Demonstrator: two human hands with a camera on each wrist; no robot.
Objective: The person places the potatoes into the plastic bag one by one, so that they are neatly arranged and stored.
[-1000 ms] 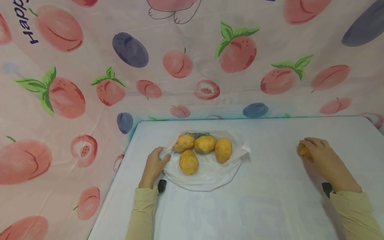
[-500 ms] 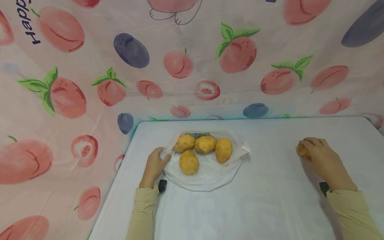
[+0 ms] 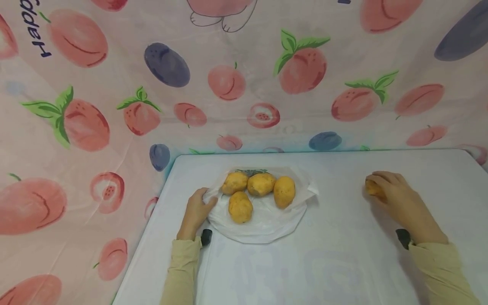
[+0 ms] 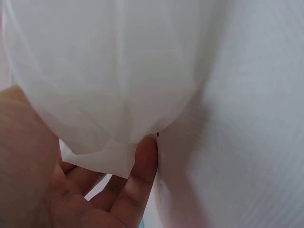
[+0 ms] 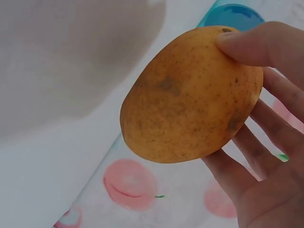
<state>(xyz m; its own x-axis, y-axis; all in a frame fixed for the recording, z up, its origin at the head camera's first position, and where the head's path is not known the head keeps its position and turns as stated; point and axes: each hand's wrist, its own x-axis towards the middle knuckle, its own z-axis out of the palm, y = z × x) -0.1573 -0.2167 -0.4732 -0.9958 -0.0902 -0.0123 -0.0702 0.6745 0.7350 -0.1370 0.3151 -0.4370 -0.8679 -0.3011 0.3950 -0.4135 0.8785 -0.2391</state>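
A white plastic bag (image 3: 263,231) lies spread on the table, with several yellow mangoes (image 3: 261,184) on it. At its left edge my left hand (image 3: 196,212) grips the thin film; in the left wrist view the bag (image 4: 114,85) passes between thumb and curled fingers (image 4: 137,185). Over the right part of the table, my right hand (image 3: 400,203) holds another mango (image 3: 375,189). The right wrist view shows this mango (image 5: 190,99) from the side, orange-yellow with dark specks, thumb on top and fingers behind and below it.
A white table (image 3: 335,262) lies beneath everything, its back edge meeting a fruit-print cloth (image 3: 244,51) that rises behind and along the left. Dark wrist cameras (image 3: 206,238) sit at both sleeve cuffs.
My right hand has moved left with the mango in it. The left hand, the bag and the mangoes on it have stayed in place.
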